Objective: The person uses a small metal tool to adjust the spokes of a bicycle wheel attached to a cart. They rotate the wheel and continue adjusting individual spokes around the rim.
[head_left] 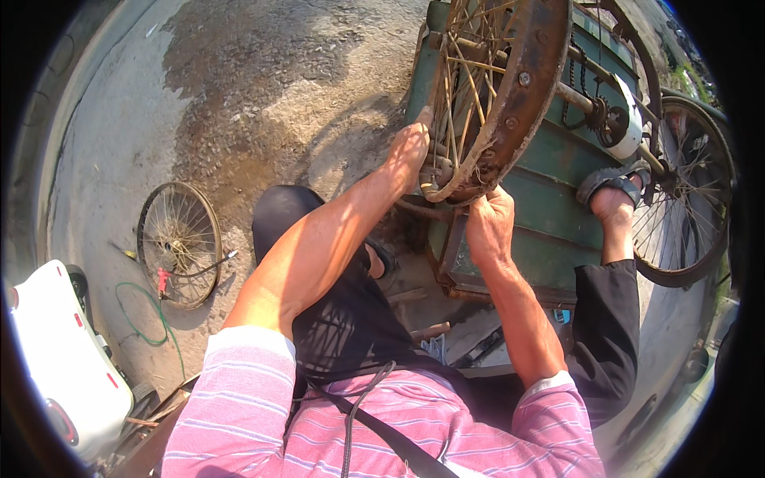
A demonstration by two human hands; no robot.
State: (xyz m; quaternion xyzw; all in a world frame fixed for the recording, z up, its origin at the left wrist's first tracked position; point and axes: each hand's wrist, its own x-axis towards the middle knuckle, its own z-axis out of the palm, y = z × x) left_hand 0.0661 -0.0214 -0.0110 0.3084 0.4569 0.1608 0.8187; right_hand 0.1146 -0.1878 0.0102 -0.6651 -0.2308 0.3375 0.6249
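Observation:
A rusty spoked wheel (522,103) stands up in front of me, fixed to an overturned frame over a green metal cart body (550,211). My left hand (409,151) is closed round its near left side, thumb up and the other fingers mostly hidden. At the lowest part of the rim, my right hand (489,223) grips the edge from below, its fingertips out of sight behind the metal. Between both hands, a pale bent strip (434,190) curves along the rim; its kind is unclear. A chain sprocket (596,113) shows right of the wheel.
A loose spoked wheel (142,239) lies on the ground at left, with a red-ended hose (162,280) across it and a green cord (165,331) nearby. A white vehicle (68,358) stands lower left. Another wheel (723,203) is at right, beside my sandalled foot (615,195) on the cart.

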